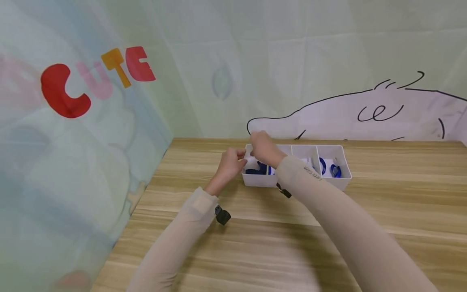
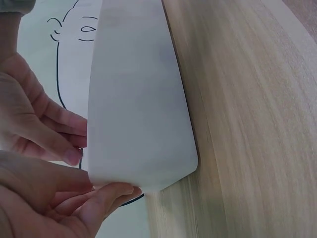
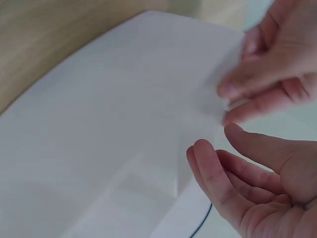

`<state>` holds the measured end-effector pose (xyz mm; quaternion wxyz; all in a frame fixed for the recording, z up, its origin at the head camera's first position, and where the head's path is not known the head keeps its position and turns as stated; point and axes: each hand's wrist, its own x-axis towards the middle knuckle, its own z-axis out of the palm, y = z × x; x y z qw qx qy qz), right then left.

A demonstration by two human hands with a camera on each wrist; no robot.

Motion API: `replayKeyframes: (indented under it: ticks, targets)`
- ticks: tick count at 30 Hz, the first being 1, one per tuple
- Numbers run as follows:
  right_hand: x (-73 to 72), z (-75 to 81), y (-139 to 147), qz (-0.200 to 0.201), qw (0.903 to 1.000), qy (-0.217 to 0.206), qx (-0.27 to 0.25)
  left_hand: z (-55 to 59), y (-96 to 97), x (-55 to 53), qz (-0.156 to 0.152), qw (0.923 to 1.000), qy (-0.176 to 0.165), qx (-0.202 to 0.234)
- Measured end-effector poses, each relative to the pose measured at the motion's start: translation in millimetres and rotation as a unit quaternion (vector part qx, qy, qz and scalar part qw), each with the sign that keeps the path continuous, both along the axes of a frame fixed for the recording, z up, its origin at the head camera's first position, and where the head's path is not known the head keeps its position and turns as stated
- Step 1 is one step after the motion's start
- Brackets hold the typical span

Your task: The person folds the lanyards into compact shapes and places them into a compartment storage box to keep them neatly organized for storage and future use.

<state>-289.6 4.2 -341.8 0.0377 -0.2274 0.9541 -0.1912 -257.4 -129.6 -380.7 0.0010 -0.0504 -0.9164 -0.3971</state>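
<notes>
A long white divided box [image 1: 260, 181] stands near the back edge of the table. My left hand [image 1: 230, 164] pinches its left end wall between thumb and fingers; in the left wrist view the fingers [image 2: 116, 193] bend over that rim. Above the leftmost compartment is my right hand [image 1: 265, 148]. The right wrist view shows its thumb and bent fingers apart, with nothing between them. Inside the left compartment lies a dark blue item [image 1: 257, 168], its kind unclear. Blue loops [image 1: 335, 171] lie in the rightmost compartment. My right hand and sleeve hide part of the middle compartments.
The wooden table [image 1: 248, 251] extends in front of the box and to both sides. Close behind the box hangs a pale backdrop [image 1: 204, 101] with line drawings. Another printed sheet [image 1: 91, 162] with coloured letters borders the table's left side.
</notes>
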Motion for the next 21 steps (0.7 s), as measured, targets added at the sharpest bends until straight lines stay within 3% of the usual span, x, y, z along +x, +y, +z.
replayKeyframes:
  ticks: [7, 21]
  targets:
    - [-0.2, 10.1, 13.9, -0.011, 0.9986, -0.032, -0.040, -1.8, -1.0, -1.1, 0.005, 1.0000, -0.004, 0.006]
    - [18.6, 21.3, 47.5, 0.026, 0.9917, 0.005, -0.126, -6.9, -6.9, 5.2, 0.013, 0.9992, -0.006, 0.037]
